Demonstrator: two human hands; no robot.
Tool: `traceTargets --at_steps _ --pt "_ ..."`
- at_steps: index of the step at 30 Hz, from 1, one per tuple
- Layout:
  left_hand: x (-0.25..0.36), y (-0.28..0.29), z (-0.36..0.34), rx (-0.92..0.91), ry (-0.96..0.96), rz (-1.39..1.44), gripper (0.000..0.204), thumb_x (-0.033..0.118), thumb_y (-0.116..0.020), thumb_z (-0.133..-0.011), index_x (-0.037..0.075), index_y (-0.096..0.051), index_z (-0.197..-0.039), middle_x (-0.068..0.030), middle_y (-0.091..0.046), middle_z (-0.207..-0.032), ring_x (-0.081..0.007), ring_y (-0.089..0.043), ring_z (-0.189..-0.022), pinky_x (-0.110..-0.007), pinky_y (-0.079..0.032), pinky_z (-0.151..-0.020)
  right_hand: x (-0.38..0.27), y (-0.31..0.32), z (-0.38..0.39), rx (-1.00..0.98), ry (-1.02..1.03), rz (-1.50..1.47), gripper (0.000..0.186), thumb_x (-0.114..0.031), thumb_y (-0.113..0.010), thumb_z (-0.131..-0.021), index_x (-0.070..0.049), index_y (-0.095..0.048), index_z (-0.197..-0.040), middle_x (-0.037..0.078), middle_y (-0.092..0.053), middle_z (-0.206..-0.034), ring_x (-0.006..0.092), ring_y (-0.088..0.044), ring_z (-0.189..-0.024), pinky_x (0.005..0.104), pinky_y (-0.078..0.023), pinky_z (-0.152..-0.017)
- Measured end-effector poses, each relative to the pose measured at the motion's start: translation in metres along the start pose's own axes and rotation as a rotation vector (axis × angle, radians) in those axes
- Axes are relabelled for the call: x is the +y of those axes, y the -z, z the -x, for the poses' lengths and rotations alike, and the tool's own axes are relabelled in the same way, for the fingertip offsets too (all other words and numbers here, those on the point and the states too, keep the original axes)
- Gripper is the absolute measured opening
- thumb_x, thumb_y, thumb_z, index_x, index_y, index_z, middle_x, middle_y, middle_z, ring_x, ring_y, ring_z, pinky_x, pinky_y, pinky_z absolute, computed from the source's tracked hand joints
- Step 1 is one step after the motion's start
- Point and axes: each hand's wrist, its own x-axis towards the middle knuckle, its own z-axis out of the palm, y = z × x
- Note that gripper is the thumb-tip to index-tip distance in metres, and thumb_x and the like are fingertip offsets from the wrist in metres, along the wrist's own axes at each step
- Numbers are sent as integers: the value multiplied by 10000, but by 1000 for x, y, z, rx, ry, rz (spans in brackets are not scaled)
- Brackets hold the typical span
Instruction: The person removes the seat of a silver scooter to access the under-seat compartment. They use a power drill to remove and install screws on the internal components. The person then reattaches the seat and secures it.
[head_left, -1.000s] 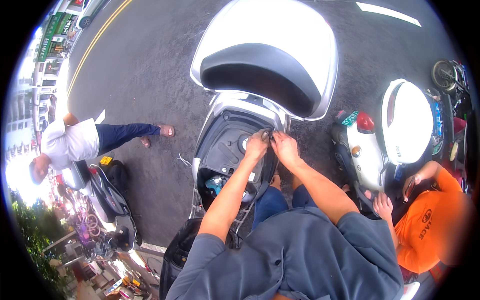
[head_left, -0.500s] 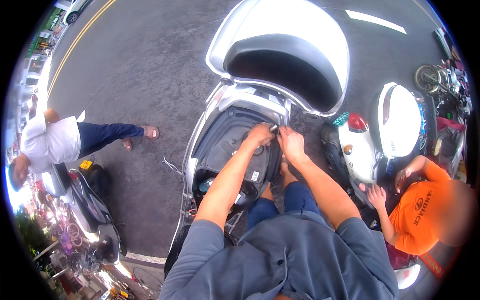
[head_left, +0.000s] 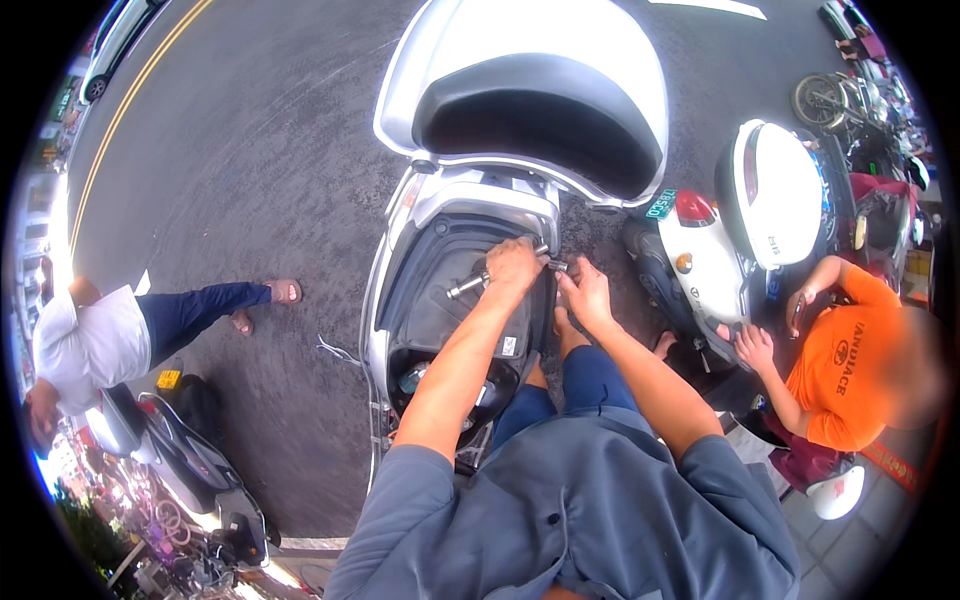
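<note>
My left hand (head_left: 515, 262) is closed around a metal tool (head_left: 466, 287), apparently a wrench with a bar, over the grey storage compartment (head_left: 440, 320) of a silver-white scooter. Just to its right, my right hand (head_left: 587, 290) grips a short metal socket-like piece (head_left: 557, 266) at the tool's end, near the compartment's right edge; whether the pieces are joined I cannot tell. A raised white lid with a black pad (head_left: 530, 110) stands above the compartment. Dark items lie in the compartment's lower hollow, partly hidden by my left arm.
A person in orange (head_left: 840, 370) crouches right beside a white scooter (head_left: 705, 285) with a top box. A person in white (head_left: 95, 335) stands left, near another scooter (head_left: 170, 450). A motorbike (head_left: 820, 100) is upper right, a car (head_left: 110, 50) upper left, on asphalt road (head_left: 250, 130).
My hands have shifted slightly, and more of the metal tool and small piece now shows between them. The view has shifted, bringing more pavement into sight at lower right.
</note>
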Motion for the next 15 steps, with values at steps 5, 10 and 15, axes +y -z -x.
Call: traceTargets --at_steps 5,10,15 --pt "-1 -7 -2 80 34 32 346 420 -614 -863 138 -714 -1037 -148 -719 -999 -318 -689 -968 -436 -535 -843 2 -6 0 -34 -206 -149 324 -103 -690 -881 42 -606 -1159 141 -703 -840 160 -678 -697 292 -541 -628" --pt "1 2 5 99 164 309 338 389 -557 -864 159 -720 -1050 -177 -707 -1017 -366 -666 -984 -464 -514 -863 20 -9 10 -42 -204 -188 320 -130 -705 -864 23 -614 -1129 137 -699 -789 181 -683 -657 324 -533 -616" --pt "-4 2 1 66 165 297 343 358 -553 -837 161 -716 -1066 -175 -705 -1026 -379 -658 -996 -469 -505 -869 37 -1 23 -88 -174 -83 334 -189 -716 -847 -3 -621 -1108 165 -695 -803 276 -694 -735 390 -528 -683"
